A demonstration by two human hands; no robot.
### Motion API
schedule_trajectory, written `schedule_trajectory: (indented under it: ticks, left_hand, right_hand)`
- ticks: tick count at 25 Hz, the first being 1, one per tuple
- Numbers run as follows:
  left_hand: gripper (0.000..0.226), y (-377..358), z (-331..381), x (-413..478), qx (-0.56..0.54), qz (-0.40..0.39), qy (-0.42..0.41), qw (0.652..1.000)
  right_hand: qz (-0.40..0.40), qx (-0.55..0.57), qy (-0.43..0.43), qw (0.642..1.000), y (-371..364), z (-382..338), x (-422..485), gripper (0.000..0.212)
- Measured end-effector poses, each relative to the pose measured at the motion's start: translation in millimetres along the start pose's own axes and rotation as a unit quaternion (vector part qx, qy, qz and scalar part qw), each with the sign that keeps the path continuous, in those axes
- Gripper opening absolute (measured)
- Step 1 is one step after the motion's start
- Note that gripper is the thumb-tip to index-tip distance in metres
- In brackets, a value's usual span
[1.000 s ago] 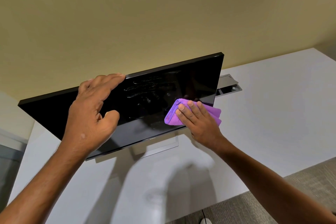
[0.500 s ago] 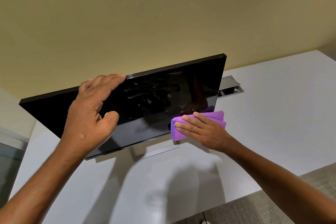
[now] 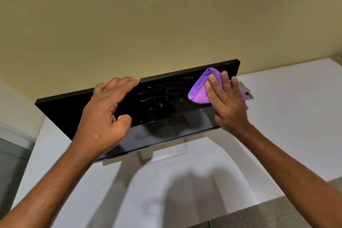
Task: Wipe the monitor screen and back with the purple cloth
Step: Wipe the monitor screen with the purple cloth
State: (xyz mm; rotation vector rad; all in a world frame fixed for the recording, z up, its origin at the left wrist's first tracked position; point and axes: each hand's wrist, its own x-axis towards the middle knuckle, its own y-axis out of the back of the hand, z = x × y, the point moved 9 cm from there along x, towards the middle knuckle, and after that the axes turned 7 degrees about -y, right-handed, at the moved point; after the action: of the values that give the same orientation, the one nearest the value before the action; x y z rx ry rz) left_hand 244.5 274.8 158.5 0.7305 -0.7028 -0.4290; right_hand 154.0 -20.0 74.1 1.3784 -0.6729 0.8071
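Observation:
A black monitor (image 3: 159,109) stands on a silver stand (image 3: 166,152) on the white desk, its screen dark and smeared with streaks near the middle. My left hand (image 3: 105,118) grips the monitor's top edge left of centre, fingers over the rim and thumb on the screen. The folded purple cloth (image 3: 201,89) is pressed flat against the upper right part of the screen by my right hand (image 3: 225,102), fingers spread upward over it. The monitor's back is hidden.
The white desk (image 3: 277,126) runs along a beige wall. A metal cable hatch (image 3: 247,91) sits in the desk just behind the monitor's right end. Grey carpet (image 3: 277,214) lies beyond the desk's near edge at lower right.
My right hand has carried the cloth from the screen's lower right edge up to its upper right corner. My left hand has stayed on the top edge.

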Motion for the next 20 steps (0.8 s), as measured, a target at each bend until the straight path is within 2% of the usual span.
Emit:
schedule_trajectory:
  ticks: [2, 4, 10, 13, 20]
  left_hand:
    - [0.089, 0.5, -0.7, -0.9, -0.002, 0.0, 0.003, 1.0]
    - [0.09, 0.9, -0.4, -0.9, 0.001, -0.002, 0.007, 1.0]
    - [0.089, 0.2, 1.6, 0.4, 0.017, -0.003, -0.005, 1.0]
    - [0.089, 0.1, 3.2, 0.2, 0.031, -0.005, -0.011, 0.999]
    - [0.092, -1.4, 4.7, -1.8, 0.053, -0.016, -0.041, 0.998]
  right_hand:
    - [0.009, 0.015, -0.021, 1.0, 0.4, -5.0, 12.4, 0.077]
    - [0.015, 0.029, -0.024, 0.999, -2.0, -15.9, 21.5, 0.071]
    - [0.0, 0.016, 0.023, 1.0, -23.0, -63.3, 21.8, 0.069]
    - [-0.01, 0.018, 0.06, 0.998, -34.0, -84.9, 0.8, 0.066]
    - [-0.095, 0.012, 0.173, 0.98, -61.6, -118.2, -56.1, 0.076]
